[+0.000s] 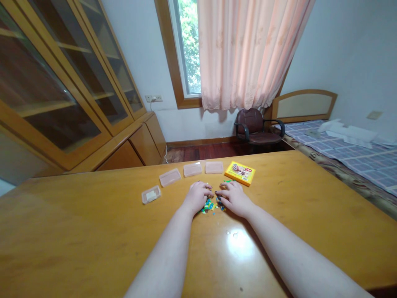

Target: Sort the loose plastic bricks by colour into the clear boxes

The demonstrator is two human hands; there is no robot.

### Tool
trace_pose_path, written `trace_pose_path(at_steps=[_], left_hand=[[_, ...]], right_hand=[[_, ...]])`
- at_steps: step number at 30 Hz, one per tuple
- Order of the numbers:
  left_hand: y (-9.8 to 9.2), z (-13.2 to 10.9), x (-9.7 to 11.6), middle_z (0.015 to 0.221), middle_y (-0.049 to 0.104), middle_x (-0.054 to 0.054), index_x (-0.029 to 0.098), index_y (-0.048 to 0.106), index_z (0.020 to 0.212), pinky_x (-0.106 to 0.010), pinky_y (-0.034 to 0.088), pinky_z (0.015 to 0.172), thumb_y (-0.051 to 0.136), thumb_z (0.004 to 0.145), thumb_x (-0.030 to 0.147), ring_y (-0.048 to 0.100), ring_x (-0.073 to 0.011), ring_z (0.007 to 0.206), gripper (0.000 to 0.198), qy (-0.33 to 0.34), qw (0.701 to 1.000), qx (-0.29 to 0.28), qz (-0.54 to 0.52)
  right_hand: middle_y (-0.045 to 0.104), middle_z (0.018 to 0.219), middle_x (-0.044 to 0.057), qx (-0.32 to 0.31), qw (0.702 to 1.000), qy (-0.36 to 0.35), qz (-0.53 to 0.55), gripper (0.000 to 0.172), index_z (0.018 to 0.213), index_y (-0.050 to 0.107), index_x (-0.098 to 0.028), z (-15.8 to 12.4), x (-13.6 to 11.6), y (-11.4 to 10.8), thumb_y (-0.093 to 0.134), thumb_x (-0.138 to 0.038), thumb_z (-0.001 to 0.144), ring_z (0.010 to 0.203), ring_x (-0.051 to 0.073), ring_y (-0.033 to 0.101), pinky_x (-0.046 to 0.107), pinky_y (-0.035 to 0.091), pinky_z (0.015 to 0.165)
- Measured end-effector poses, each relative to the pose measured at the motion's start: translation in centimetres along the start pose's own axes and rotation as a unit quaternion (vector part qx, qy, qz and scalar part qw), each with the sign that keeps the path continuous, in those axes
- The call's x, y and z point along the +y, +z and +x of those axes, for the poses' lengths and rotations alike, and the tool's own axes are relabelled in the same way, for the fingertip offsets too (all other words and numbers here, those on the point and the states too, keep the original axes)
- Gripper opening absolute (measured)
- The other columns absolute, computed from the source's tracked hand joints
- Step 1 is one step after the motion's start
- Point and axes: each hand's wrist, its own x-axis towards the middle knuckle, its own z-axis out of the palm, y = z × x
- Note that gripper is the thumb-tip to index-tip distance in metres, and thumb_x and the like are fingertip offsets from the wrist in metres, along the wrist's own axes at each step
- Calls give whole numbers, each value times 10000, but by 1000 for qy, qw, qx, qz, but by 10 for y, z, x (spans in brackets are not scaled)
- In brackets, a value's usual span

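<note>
Both hands rest over a pile of small colourful pieces (pixel 209 205) on the wooden table; green, blue, yellow and white ones show, but their kind is too small to tell. My left hand (pixel 198 196) covers the pile's left side, fingers apart and curved down onto it. Opposite it, my right hand (pixel 235 198) touches the right side of the pile, its fingers spread, with some dark pieces at the fingertips. Part of the pile is hidden beneath the fingers. Just beyond my right hand lies a yellow flat box (pixel 240 173) with a printed picture.
Several shallow clear plastic trays stand in an arc beyond my left hand; the leftmost tray (pixel 143 198) has something whitish in it. The wooden table (pixel 93 240) spreads widely around. Behind it are a brown chair (pixel 252 128), a bed (pixel 356 153) and a glass-fronted cabinet (pixel 102 124).
</note>
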Motion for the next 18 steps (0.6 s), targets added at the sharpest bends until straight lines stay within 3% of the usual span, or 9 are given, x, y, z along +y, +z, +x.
trace_pose_path(at_steps=[7,9,14,18], left_hand=[[-3,1,3,1007,697,-10,300,754,778,-376,420,904,589,742,43,575,-184,974,308,-9,1000,-11,-9],[-3,1,3,997,700,-9,295,753,770,-377,424,903,588,743,48,581,-185,972,299,-14,1000,-4,-14],[-2,3,1,976,704,-6,280,752,758,-363,434,913,566,731,27,594,-174,962,315,-31,999,17,-30],[-3,3,2,967,707,-5,274,752,758,-365,439,913,560,721,21,594,-178,961,320,-35,999,18,-34]], right_hand=[[607,1095,100,51,994,92,-24,232,962,712,-217,2,4,2,506,-253,859,1032,255,456,421,339,924],[608,1091,98,54,997,57,5,230,976,708,-217,1,4,0,521,-238,845,1029,244,468,416,350,926],[615,1115,47,-4,988,-123,98,195,923,726,-276,-3,-3,-9,582,-226,802,1036,218,485,405,355,940],[622,1143,35,-24,979,-169,111,125,842,745,-283,-3,-5,-15,636,-306,784,1030,221,495,416,346,938]])
